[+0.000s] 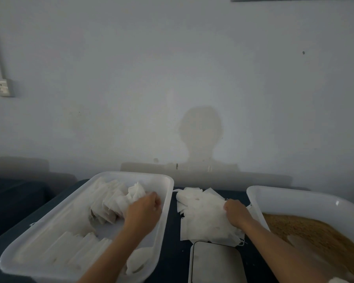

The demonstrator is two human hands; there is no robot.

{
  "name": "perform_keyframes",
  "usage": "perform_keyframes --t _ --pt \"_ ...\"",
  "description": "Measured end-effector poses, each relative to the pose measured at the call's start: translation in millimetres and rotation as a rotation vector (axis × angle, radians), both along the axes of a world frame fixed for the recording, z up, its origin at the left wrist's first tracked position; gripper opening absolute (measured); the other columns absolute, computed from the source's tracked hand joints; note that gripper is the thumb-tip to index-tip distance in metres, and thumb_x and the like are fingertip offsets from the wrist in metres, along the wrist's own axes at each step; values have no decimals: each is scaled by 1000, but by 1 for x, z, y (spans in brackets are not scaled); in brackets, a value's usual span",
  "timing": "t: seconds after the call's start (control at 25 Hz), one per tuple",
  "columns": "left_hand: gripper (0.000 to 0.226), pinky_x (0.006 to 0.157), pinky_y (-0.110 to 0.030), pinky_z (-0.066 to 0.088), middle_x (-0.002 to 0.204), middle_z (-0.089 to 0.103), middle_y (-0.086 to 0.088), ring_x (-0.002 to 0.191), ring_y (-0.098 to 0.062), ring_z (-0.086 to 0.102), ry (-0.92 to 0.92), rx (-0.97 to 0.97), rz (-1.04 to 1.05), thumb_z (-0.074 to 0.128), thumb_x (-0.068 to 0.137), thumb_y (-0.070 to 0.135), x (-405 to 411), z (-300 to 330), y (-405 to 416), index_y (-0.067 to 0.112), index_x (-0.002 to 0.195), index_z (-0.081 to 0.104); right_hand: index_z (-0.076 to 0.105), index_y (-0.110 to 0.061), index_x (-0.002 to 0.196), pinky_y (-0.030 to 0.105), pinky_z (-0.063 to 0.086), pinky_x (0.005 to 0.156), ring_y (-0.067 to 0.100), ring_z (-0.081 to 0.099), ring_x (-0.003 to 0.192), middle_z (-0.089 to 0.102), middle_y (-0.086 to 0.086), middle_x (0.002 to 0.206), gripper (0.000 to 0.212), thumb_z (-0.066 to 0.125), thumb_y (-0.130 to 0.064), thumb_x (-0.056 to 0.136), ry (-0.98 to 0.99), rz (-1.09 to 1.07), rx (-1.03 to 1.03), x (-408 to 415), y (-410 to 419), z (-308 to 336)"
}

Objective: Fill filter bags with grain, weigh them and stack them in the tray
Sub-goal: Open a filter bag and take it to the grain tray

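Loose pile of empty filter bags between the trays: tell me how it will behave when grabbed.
The empty filter bags look thin and creased, so probably floppy and very light. They overlap loosely, so the right hand may lift several together or scatter others.

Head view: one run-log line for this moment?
left hand: placing filled bag in tray | right hand: on empty bags | scale: bare

Small packing workrm (prob.), bare wall [172,68], trays [168,193], grain tub [294,197], dark table [172,252]
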State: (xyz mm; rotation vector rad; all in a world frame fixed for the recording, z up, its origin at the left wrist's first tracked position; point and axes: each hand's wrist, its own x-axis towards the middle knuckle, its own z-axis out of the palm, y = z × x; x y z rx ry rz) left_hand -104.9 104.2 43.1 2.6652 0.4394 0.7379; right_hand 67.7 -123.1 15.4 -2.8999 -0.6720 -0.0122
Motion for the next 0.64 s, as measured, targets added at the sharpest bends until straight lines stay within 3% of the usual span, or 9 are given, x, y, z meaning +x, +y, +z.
perform_keyframes --t 0.08,0.16,0.24,0.36,0.48,0.64 --pt "13 75 -18 45 98 64 9 87 -7 59 -44 -54 -91 50 95 28 3 1 -29 23 104 57 36 -19 64 25 37 64 21 57 82 62 6 94 36 35 -6 98 -167 -48 93 -10 -1 18" --pt "8 69 -9 42 96 61 13 83 -2 56 -74 -202 -221 53 94 25 8 1 -61 22 101 56 30 -18 60 28 31 58 18 49 67 53 2 73 41 38 -16 100 -269 -41 268 -21 -4 39" --pt "2 69 -10 46 92 59 14 80 1 56 -80 -450 -346 55 94 25 13 5 -90 24 95 55 34 -14 61 29 27 56 16 39 57 41 3 60 39 47 -20 97 -178 44 506 -35 -11 55" --pt "7 73 -21 54 89 62 4 82 -8 61 -88 -797 -476 56 94 24 21 12 -124 21 89 53 50 -11 65 22 35 49 9 44 51 47 0 58 30 58 -21 92 -17 207 711 -67 -33 64" --pt "17 71 -20 55 94 65 -5 83 -11 64 -84 -956 -500 55 95 29 27 7 -150 12 94 54 49 -18 63 16 37 48 4 43 49 49 -5 57 31 59 -19 92 -129 261 650 -92 -50 60" --pt "36 64 -17 55 99 66 -15 87 -16 67 -106 -1142 -476 47 98 33 35 0 -162 -2 99 53 54 -25 74 10 42 60 0 54 60 57 -11 68 22 55 -24 96 -178 328 554 -101 -46 55"
